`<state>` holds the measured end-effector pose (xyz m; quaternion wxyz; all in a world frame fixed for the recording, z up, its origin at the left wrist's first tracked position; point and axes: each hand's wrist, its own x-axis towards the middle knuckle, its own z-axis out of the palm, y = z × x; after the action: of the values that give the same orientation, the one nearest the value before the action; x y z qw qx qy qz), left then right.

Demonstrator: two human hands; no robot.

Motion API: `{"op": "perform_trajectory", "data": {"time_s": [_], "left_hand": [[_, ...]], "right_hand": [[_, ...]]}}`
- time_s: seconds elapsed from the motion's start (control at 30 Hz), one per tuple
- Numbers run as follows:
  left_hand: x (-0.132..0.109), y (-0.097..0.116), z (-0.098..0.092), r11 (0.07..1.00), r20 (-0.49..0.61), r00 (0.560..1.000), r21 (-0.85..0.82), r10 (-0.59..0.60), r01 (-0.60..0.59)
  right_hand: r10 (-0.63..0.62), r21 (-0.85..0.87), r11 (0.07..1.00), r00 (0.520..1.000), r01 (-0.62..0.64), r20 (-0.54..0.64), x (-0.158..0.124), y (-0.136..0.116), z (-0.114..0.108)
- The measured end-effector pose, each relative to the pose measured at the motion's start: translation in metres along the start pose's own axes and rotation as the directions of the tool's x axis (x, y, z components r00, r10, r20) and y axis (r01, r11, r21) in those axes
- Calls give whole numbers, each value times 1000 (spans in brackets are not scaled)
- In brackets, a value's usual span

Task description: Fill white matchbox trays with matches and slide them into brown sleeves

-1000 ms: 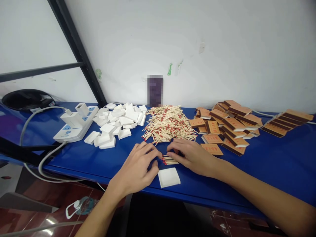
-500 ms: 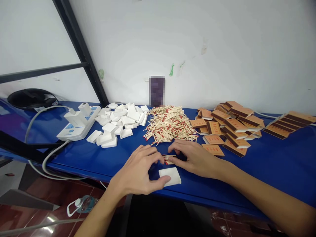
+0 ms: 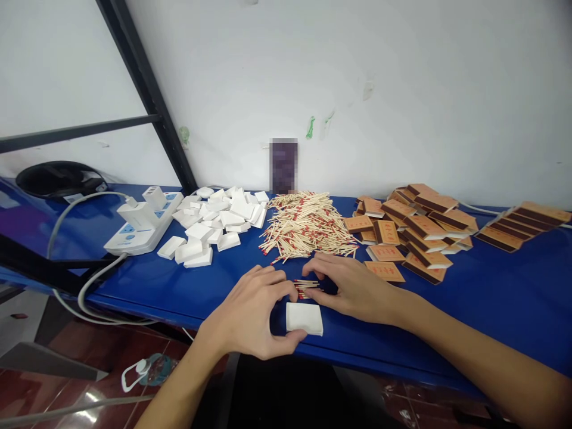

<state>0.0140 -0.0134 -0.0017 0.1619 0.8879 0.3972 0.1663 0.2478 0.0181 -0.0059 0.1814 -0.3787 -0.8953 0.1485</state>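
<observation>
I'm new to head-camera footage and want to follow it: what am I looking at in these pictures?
There is no machine here, just a person's two bare hands. Every picture comes from one camera worn on the head, looking forward and down.

On the blue table, from left to right, lie a power strip, a heap of white trays, a pile of red-tipped matches and many orange-brown matchbox sleeves.

Nearest the person, a single white tray lies flat. The left hand has its thumb at that tray's near edge and a finger beside a small bunch of matches. The right hand has its thumb at the bunch's other end; whether it grips them I can't tell.
</observation>
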Motion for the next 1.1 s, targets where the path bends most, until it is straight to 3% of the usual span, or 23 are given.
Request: {"op": "perform_trajectory", "data": {"time_s": [0.27, 0.7, 0.83, 1.1], "left_hand": [[4, 0, -5, 999, -50, 999, 32, 9, -8], [9, -10, 0, 994, -126, 989, 62, -82, 90], [10, -10, 1, 980, -169, 976, 125, -136, 158], [14, -8, 3, 958, -152, 972, 199, -179, 207]], "right_hand": [[1, -19, 1000, 1000, -1, 2, 1, 1, 1], [-14, -18, 1000, 999, 13, -32, 2, 3, 2], [33, -95, 995, 994, -43, -105, 1, 9, 5], [79, -137, 986, 990, -95, -119, 2, 16, 9]]}}
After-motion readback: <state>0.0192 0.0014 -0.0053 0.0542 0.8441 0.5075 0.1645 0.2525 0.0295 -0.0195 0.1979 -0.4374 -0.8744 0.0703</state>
